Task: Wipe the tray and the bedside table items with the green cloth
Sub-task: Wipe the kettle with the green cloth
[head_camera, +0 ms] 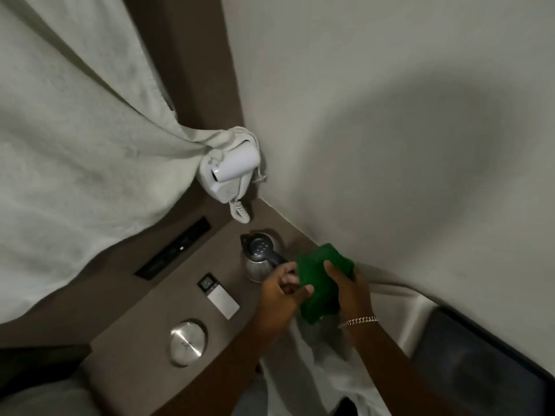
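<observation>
Both my hands closed on the green cloth (322, 282), left grip (280, 291) and right grip (350, 288), kettle (261, 256) at ten o'clock on the tabletop (144, 334). Best folded flat first.

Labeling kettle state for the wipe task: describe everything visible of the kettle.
The kettle is a small, shiny, metal-looking jug with a dark lid showing pale glints, a pointed spout toward the upper left and a dark handle running toward the hands. It stands upright on the brown bedside table, near the wall corner below the wall-mounted hair dryer. The left hand is at its handle end; actual contact is unclear. The green cloth lies just right of it.
</observation>
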